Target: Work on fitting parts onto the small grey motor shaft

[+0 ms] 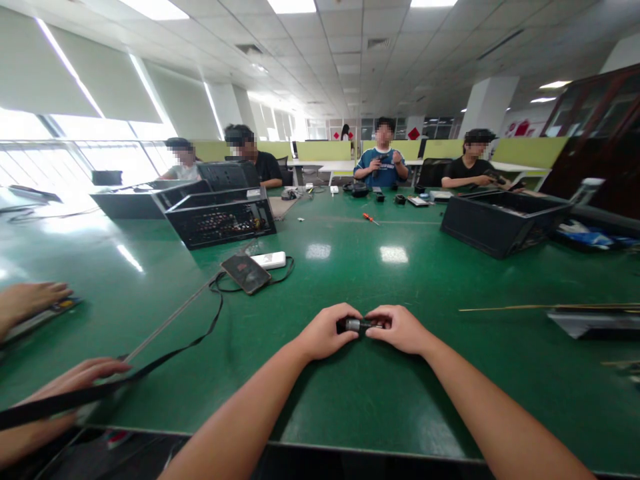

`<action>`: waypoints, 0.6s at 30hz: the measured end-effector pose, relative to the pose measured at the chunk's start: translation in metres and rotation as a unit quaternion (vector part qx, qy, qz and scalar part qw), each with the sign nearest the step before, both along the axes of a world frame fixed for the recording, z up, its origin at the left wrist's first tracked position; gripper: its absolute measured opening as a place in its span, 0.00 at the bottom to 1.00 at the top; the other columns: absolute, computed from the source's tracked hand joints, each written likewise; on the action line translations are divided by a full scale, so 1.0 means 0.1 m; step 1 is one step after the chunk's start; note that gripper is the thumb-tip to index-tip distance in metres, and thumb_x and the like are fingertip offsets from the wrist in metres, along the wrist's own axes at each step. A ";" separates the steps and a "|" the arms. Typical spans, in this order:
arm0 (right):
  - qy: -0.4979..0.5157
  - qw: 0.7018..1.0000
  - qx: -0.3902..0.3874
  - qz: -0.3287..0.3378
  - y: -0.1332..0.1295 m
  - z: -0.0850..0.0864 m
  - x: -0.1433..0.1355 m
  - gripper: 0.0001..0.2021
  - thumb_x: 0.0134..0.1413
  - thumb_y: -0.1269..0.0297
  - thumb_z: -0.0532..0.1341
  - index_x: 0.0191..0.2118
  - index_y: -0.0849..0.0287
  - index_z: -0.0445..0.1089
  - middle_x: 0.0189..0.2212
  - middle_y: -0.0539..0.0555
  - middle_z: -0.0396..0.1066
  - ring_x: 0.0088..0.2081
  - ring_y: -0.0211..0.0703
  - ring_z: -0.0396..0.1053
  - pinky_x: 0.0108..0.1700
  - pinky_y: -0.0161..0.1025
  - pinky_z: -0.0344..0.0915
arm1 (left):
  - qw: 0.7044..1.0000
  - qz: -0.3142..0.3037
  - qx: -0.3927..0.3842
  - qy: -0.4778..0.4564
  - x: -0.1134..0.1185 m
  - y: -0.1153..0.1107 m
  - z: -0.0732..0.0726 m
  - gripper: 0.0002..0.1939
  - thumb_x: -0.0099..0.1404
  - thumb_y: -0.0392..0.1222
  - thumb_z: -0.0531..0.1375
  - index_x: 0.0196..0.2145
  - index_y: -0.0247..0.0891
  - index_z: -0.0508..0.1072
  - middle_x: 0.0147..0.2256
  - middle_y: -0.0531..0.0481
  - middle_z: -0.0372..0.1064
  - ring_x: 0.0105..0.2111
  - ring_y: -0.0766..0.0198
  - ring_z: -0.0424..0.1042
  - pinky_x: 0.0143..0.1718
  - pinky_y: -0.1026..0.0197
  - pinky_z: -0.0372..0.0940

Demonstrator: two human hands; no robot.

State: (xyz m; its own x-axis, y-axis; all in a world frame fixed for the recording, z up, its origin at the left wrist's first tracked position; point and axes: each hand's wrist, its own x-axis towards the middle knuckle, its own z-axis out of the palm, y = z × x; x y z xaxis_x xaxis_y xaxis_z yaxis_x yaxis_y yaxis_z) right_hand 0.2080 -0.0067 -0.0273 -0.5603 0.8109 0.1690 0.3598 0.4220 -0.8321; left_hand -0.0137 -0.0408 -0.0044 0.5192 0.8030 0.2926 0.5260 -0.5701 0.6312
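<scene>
Just above the table's front half, both my hands meet at a small dark cylindrical tool (pixel 353 325) with a silver-grey band. My left hand (pixel 327 331) is closed around its thicker left end, which the palm partly hides. From the right, my right hand (pixel 403 329) pinches the slim dark end between thumb and fingers. What kind of tool it is cannot be made out. Beneath both hands lies the glossy green table top (pixel 360 390).
A dark phone-like slab (pixel 246 273) rests against a white power strip (pixel 270 260) with a black cable. Black computer cases (pixel 220 223) (pixel 500 223) stand left and right. An orange screwdriver (pixel 370 218) lies farther back. Another person's hands (pixel 85 377) are at left; several people sit opposite.
</scene>
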 end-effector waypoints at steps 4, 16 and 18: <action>0.005 1.000 -0.014 -0.002 0.00 0.00 0.00 0.17 0.45 0.61 0.66 0.42 0.62 0.75 0.31 0.54 0.74 0.30 0.40 0.67 0.32 0.34 0.63 | 1.000 0.000 -0.003 -0.002 0.00 0.00 -0.01 0.14 0.58 0.36 0.62 0.44 0.39 0.71 0.40 0.47 0.70 0.40 0.59 0.69 0.44 0.56 0.63; 0.089 0.989 -0.114 0.004 0.12 -0.08 0.14 0.26 0.41 0.59 0.69 0.48 0.65 0.71 0.34 0.55 0.72 0.30 0.38 0.67 0.33 0.35 0.65 | 1.000 0.001 0.004 -0.006 -0.01 -0.01 0.02 0.14 0.58 0.36 0.63 0.44 0.39 0.71 0.41 0.47 0.70 0.41 0.59 0.69 0.45 0.57 0.63; 0.080 0.990 -0.115 0.016 0.12 -0.08 0.14 0.27 0.38 0.62 0.70 0.48 0.64 0.70 0.33 0.54 0.71 0.28 0.36 0.66 0.30 0.34 0.64 | 1.000 0.010 0.002 -0.017 -0.01 -0.01 0.01 0.14 0.58 0.36 0.63 0.43 0.39 0.71 0.40 0.48 0.69 0.41 0.59 0.69 0.45 0.57 0.63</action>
State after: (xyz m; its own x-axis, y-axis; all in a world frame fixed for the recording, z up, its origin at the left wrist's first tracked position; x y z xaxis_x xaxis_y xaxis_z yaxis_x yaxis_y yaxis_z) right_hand 0.2224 0.0054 -0.0356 -0.5678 0.8201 0.0714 0.2042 0.2244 -0.9529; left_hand -0.0150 -0.0422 -0.0036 0.4926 0.8120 0.3132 0.5166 -0.5624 0.6456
